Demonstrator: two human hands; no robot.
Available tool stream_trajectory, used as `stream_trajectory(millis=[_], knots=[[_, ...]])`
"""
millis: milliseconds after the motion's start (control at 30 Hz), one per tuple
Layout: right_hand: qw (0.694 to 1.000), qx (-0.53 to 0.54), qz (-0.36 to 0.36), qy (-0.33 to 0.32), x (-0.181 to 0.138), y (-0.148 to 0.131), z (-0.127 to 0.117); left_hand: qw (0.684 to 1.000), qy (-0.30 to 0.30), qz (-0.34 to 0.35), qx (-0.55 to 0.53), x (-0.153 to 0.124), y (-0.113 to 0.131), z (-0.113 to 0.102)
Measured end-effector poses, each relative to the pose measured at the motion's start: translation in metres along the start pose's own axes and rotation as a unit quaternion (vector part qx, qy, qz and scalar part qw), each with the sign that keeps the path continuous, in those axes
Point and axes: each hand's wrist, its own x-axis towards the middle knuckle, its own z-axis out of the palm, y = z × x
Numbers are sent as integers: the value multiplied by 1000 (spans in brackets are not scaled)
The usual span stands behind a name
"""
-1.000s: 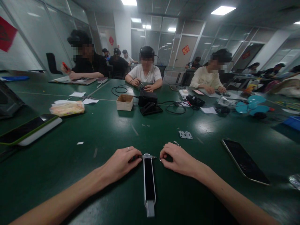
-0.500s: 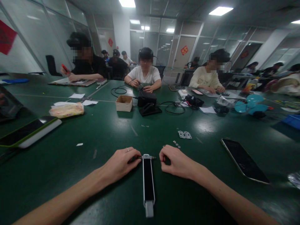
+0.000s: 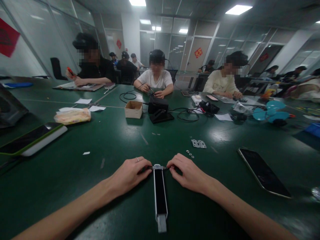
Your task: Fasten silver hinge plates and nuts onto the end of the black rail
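A long, narrow black piece with silver edges lies on the green table, pointing toward me. Across its far end runs a thin metal rod. My left hand pinches the rod's left end between thumb and fingers; a ring is on one finger. At the right end, my right hand has its fingertips pressed together against the rod's tip; whether a small part is between them is hidden. Just beyond the right hand lie three small ring-shaped metal pieces, and farther off a flat metal plate with holes.
A phone lies at right, and a green-edged device at left. Farther back are a small box, a black stand, cables and a blue-bladed fan. Several people sit across the table.
My right hand has moved left, from just off the rod to its right end. The left hand keeps its pinch. The whole view has shifted slightly.
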Motion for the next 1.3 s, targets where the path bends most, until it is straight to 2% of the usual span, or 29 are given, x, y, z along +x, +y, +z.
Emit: stream_trajectory(millis=[867,1300], knots=[[999,26,-22,1,0,6,0,1000,-5,-7,-3,1,1,-1],[998,38,-32,38,1,3,3,1000,0,-5,-4,0,-3,2]])
